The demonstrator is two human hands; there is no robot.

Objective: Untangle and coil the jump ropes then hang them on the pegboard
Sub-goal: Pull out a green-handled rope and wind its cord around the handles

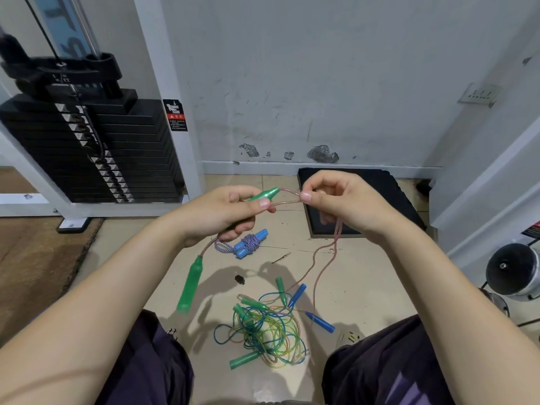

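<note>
My left hand (pixel 230 211) grips a green handle (pixel 264 194) of a pink jump rope (pixel 321 264); its tip points right. The rope's other green handle (pixel 190 285) dangles below that hand. My right hand (pixel 342 200) pinches the pink cord just right of the held handle, and the cord trails down from it toward the floor. A tangled pile of blue, green and yellow ropes (pixel 266 331) with several green and blue handles lies on the tiles between my knees. A coiled braided rope with blue handles (pixel 248 244) lies on the floor under my left hand.
A black weight stack in a white frame (pixel 87 141) stands at left. A black mat (pixel 362 200) lies against the scuffed wall. A dumbbell end (pixel 511 270) sits at right. Brown carpet (pixel 38 258) borders the tiles on the left. No pegboard is in view.
</note>
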